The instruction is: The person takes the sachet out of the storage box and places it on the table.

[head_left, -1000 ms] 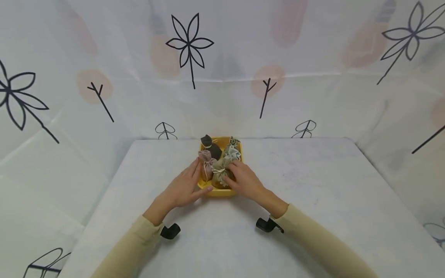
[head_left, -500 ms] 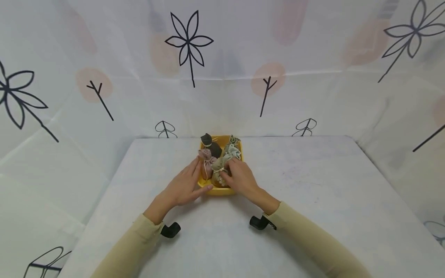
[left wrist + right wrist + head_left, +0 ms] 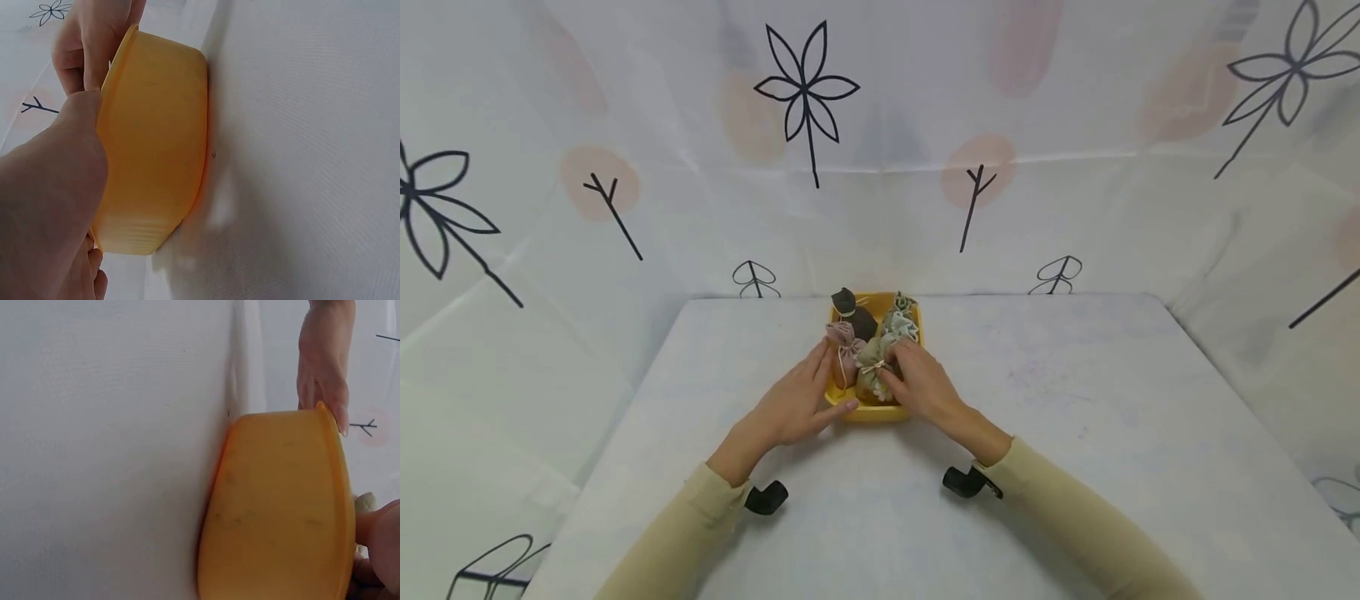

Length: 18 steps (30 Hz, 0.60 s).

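A yellow plastic bin (image 3: 874,414) stands on the table with several tied cloth pouches in it. My left hand (image 3: 793,406) rests against its left side, fingers straight and thumb on the near rim. My right hand (image 3: 927,387) reaches over the right rim and pinches the olive-beige pouch (image 3: 870,382) at the front. Left of that sits a pink pouch (image 3: 847,354), with a dark pouch (image 3: 862,323) behind it. A pale mint pouch (image 3: 902,327) and a patterned green one (image 3: 904,301) are at the back right. In the right wrist view, the bin's wall (image 3: 275,506) hides most of the pouches.
The white table (image 3: 1060,400) extends on both sides of the bin. Behind its far edge hangs a white cloth (image 3: 880,225) with flower and twig drawings. Black wrist-camera mounts (image 3: 767,498) stick out near both sleeves.
The right hand has shifted slightly left and its fingers have closed on the olive-beige pouch's neck. My left hand stays in place.
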Available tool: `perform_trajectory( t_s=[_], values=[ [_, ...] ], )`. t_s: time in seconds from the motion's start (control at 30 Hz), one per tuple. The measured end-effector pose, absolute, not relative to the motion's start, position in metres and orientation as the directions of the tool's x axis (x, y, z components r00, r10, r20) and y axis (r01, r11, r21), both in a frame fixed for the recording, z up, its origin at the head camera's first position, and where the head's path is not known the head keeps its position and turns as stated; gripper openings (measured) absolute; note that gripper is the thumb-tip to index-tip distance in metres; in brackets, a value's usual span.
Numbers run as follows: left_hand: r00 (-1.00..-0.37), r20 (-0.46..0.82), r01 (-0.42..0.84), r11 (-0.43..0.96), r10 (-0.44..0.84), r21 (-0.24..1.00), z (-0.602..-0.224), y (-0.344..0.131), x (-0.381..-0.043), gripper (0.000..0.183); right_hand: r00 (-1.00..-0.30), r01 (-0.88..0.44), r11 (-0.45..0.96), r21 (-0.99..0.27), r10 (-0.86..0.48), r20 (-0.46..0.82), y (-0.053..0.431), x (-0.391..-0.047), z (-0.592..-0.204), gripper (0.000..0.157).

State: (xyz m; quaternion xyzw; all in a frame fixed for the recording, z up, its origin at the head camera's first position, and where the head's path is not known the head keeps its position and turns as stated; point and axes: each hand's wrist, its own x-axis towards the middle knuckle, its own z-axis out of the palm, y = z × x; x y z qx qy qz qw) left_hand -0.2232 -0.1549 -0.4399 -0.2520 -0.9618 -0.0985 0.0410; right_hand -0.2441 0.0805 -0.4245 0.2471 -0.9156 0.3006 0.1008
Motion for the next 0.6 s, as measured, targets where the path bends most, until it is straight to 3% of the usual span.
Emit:
perform_trajectory(
  t_s=[0.6],
  values=[
    [-0.871,0.119,0.491,0.856,0.477,0.162,-0.440,-0.155,-0.225,0.101,-0.846,-0.533,0.640,-0.553,-0.394,0.360,0.096,-0.240,-0.398,0.015]
  ],
)
